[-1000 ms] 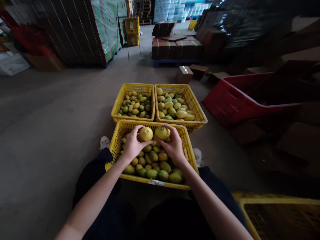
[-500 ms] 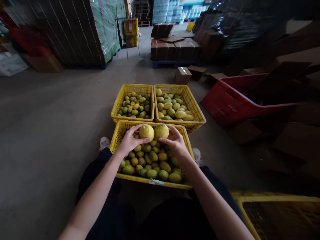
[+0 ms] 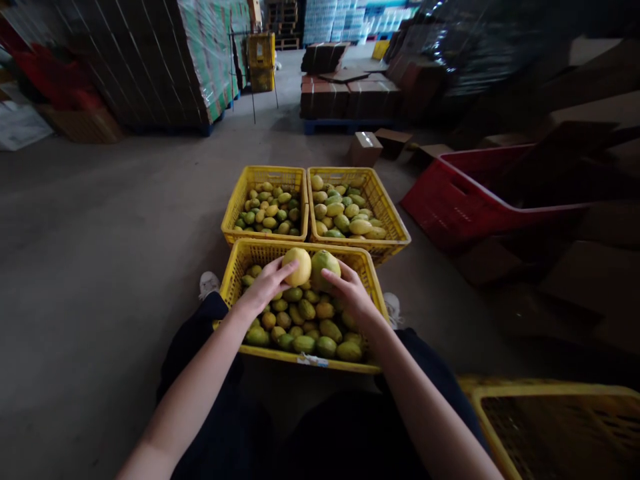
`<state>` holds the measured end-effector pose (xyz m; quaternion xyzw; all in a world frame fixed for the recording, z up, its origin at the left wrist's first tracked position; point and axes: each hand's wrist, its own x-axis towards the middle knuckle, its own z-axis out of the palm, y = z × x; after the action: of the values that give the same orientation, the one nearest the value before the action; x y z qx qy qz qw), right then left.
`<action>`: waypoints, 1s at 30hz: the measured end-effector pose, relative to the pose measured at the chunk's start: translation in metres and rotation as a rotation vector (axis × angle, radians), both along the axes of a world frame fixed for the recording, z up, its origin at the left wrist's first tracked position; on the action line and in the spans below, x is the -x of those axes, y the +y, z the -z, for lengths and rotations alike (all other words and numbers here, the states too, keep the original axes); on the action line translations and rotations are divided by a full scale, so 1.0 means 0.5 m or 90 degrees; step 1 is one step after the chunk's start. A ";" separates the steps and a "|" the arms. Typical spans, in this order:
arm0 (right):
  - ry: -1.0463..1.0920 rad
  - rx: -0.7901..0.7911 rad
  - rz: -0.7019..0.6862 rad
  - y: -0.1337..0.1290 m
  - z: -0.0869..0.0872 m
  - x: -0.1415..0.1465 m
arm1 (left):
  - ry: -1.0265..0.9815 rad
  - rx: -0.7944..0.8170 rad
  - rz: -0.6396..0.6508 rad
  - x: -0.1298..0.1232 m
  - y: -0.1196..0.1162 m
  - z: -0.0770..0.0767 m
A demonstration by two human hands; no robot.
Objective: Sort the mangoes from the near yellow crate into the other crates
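Note:
My left hand (image 3: 266, 287) is closed around a pale yellow lemon (image 3: 299, 267), with the thumb across its near side. A greener lemon (image 3: 323, 265) is gripped in my right hand (image 3: 352, 291). The two lemons are held side by side, very close together. Beneath them stands a yellow plastic crate (image 3: 302, 361) between my legs, with several green and yellow lemons (image 3: 306, 310) in it. My hands and forearms hide part of its contents.
Beyond it, two more yellow crates, left (image 3: 226, 217) and right (image 3: 393, 210), hold similar fruit. A red crate (image 3: 440, 200) stands at right, near loose cardboard. At lower right is another yellow crate (image 3: 487, 427). Cardboard stacks (image 3: 350, 100) lie farther back.
Both lemons have been turned in my hands, so different sides show. My left thumb now lies higher across the yellow one. The crates stay where they were.

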<state>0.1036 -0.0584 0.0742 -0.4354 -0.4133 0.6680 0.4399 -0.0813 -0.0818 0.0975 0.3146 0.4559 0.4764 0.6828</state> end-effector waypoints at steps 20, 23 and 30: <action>0.022 0.131 0.051 -0.013 0.017 0.042 | 0.119 0.112 -0.078 -0.012 0.003 0.038; 0.006 0.140 0.095 -0.005 0.018 0.033 | 0.104 0.129 -0.086 -0.011 0.005 0.045; 0.076 0.139 0.056 0.001 0.010 0.029 | 0.009 0.183 -0.100 -0.008 0.012 0.032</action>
<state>0.0889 -0.0577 0.0694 -0.4579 -0.2912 0.7138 0.4427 -0.0772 -0.0757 0.0813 0.1806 0.5470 0.4560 0.6784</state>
